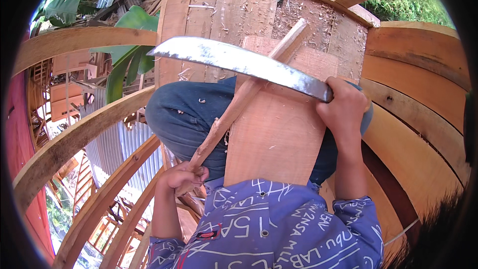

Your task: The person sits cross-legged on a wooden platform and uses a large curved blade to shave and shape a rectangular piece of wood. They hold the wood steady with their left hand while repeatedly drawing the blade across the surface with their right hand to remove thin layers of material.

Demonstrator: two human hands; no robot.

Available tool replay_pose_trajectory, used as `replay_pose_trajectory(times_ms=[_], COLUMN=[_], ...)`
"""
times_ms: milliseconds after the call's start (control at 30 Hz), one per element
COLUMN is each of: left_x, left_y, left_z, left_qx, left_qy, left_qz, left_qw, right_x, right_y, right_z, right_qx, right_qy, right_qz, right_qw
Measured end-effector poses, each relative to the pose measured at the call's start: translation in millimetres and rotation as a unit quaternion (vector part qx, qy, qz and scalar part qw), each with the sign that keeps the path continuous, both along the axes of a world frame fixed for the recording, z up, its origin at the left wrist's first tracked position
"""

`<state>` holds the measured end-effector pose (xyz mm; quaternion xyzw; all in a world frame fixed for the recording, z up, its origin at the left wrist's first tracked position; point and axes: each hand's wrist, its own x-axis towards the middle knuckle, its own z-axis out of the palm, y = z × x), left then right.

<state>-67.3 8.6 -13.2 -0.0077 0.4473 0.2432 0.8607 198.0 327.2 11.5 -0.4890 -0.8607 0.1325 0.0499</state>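
Observation:
My right hand [344, 103] is closed round the handle of a machete [234, 62], whose long, bright, curved blade reaches left across the view. Beneath the blade runs a wooden stick [231, 114], slanting from lower left to upper right. My left hand [185, 177] grips the stick's near end. The far part of the stick rests over a flat wooden board [279, 134] that lies across my lap, between my bent knees. Whether the blade's edge touches the stick I cannot tell.
Wood shavings [294, 15] litter the plank platform [199, 25] ahead. Wooden rails [84, 124] curve along the left, and a plank wall [418, 104] stands close on the right. Corrugated metal sheets [122, 139] and banana leaves [124, 60] show beyond the left rails.

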Motion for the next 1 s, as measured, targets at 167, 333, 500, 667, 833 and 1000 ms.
replay_pose_trajectory(times_ms=[167,333,500,667,833,1000], left_x=[2.0,-1.5,-6.6,-4.8,-2.6,-5.9], left_y=[3.5,-2.4,0.1,2.8,4.5,4.7], left_z=[5.0,-2.6,-7.9,-1.2,3.6,-0.9], left_qx=[-0.017,-0.005,-0.020,-0.049,-0.047,-0.059], left_qy=[0.002,-0.009,-0.045,-0.097,-0.097,-0.112], left_qz=[0.026,0.004,-0.009,0.042,0.052,0.054], left_qw=[1.000,1.000,0.999,0.993,0.993,0.990], right_x=[-13.2,8.8,14.6,-2.1,-0.6,5.5], right_y=[-4.1,26.2,28.1,7.1,13.3,14.2], right_z=[-4.5,-6.7,-3.0,-1.7,-3.8,-3.6], right_qx=[0.000,0.041,0.042,-0.003,-0.019,0.008], right_qy=[0.024,-0.065,-0.079,-0.043,-0.064,-0.065], right_qz=[0.050,-0.087,-0.103,-0.013,-0.012,-0.029], right_qw=[0.998,0.993,0.991,0.999,0.998,0.997])
